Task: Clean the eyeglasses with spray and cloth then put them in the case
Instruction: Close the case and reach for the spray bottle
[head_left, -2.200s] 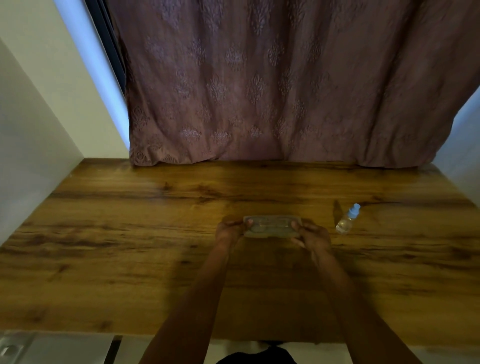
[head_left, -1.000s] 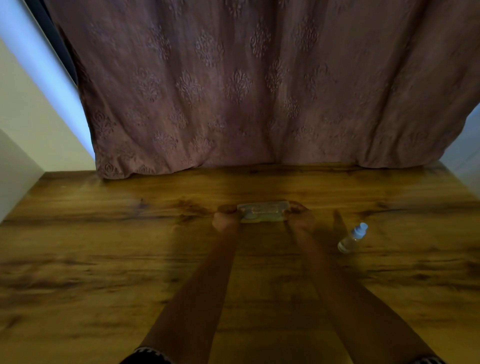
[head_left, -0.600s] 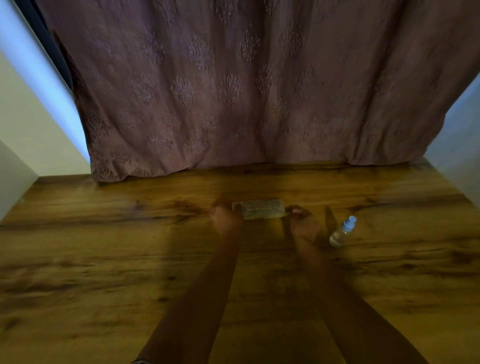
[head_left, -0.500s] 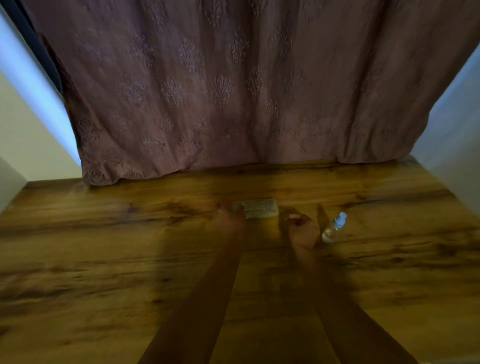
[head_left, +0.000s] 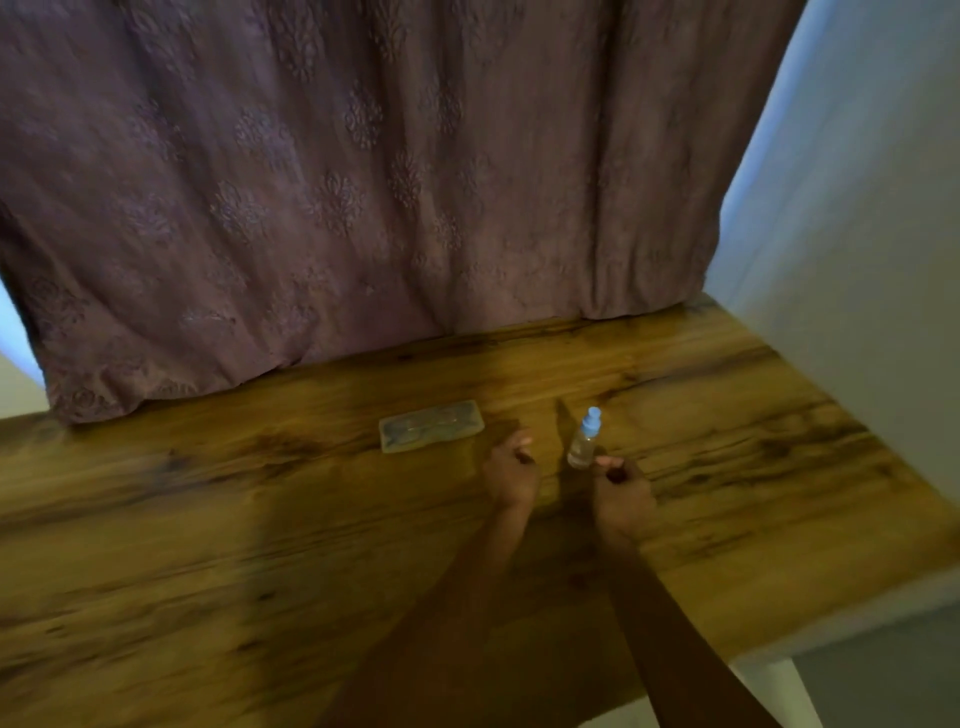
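Surface: right edge and near-right corner were in view, with a pale wall close along that side. A purple curtain hung down onto the far edge. Most open wood lay left of the case and on the person's side.

Count: one clear case, one spray bottle, two hands.

The case lay flat, mid-surface, near the curtain hem but apart from it. A faint eyeglasses shape showed through the lid; too blurred to confirm.

The bottle stood upright with its blue cap on, right of the case and well apart from it.

Left grip: fingers loosely curled, nothing in it, between case and bottle, touching neither.

Right grip: loosely curled, nothing held, one fingertip just beside the bottle's base; contact unclear.

The bottle sat between the two grips, slightly farther out. Both forearms crossed the near part of the wood.
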